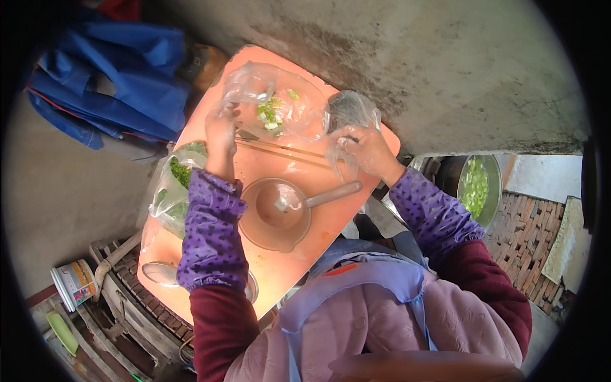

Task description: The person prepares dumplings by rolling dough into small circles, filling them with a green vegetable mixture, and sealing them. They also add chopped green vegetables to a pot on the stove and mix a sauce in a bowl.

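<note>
A clear plastic bag point(304, 108) with a small heap of chopped green vegetable point(270, 114) in it spreads over the far part of the pinkish-orange table point(331, 219). My left hand point(221, 134) is closed on the bag's left side, its fingers partly blurred. At the right, my right hand point(368, 146) pinches the bunched, see-through plastic of the bag. A pair of wooden chopsticks point(286, 153) lies across the table between my hands. Nearer to me sits a beige bowl holding a ladle point(334, 193) whose handle points right.
Left of my left forearm is a knotted plastic bag of greens point(170, 207). A metal pot of chopped greens point(487, 191) stands at the right. Concrete walls point(445, 70) border the table, and a blue garment point(121, 76) hangs at the far left.
</note>
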Available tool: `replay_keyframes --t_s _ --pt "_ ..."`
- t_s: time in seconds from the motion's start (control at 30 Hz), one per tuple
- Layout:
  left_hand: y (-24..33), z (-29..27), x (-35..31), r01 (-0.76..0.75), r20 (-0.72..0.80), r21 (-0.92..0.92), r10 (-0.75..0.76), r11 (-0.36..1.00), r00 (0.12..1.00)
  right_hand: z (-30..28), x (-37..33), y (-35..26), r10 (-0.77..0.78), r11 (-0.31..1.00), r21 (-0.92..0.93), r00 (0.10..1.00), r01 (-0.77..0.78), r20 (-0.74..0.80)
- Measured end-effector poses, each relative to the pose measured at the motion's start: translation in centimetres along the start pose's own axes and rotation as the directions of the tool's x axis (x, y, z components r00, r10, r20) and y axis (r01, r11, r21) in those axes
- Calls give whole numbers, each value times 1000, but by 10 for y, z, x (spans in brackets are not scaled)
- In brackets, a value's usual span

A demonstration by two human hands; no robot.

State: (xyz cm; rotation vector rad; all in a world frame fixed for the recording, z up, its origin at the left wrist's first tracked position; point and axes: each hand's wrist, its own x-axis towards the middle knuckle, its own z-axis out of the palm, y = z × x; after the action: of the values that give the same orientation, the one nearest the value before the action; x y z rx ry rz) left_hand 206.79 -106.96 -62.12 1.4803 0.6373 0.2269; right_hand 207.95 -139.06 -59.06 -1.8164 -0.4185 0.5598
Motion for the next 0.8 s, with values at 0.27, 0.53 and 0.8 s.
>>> replay_keyframes --t_s 0.27,0.53,0.8 --pt "35 -2 60 -60 79 -582 130 811 988 -10 -11 81 -87 883 -465 996 66 -24" --pt "17 12 1 -428 -88 270 465 862 881 5 53 121 154 864 -467 982 -187 -110" --pt "24 45 -113 -302 153 99 285 948 946 -3 42 125 204 814 -574 971 -95 128"
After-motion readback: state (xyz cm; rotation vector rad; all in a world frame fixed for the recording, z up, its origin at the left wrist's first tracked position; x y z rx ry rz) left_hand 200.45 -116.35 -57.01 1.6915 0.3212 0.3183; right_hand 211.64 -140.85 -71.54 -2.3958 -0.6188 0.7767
